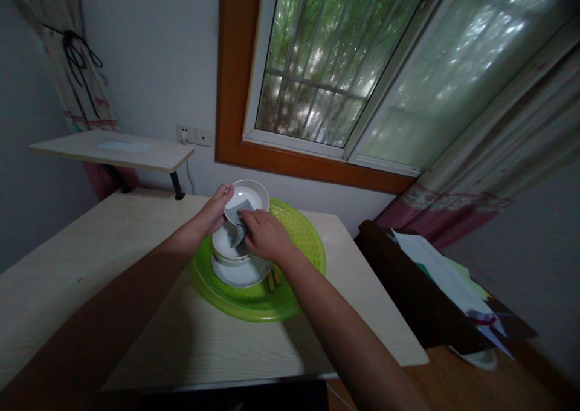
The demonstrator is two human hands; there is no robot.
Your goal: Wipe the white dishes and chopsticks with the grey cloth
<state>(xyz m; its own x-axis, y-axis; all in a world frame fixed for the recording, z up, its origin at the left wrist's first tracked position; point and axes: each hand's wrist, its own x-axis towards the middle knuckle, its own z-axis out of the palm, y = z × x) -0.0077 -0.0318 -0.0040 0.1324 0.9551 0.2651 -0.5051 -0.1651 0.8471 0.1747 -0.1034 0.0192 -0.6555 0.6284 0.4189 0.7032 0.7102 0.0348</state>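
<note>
My left hand [216, 208] grips the rim of a white bowl [254, 192] and holds it tilted, its inside towards me. In my right hand [265, 233] is a grey-green cloth [238, 210], pressed against the bowl's inside, with a loose end hanging below. Under the held bowl, more white bowls [224, 245] are stacked on a white plate [240, 275]. The stack stands in a round green plastic basket [254, 311]. Wooden chopsticks [273, 278] lie in the basket, right of the plate, partly hidden by my right arm.
The basket stands on a pale wooden table [167, 350]. A small raised shelf [167, 157] with a paper on it is at the back left. Beyond the table's right edge, papers [444, 272] lie on a dark brown piece of furniture [408, 290]. Behind is a window [326, 66].
</note>
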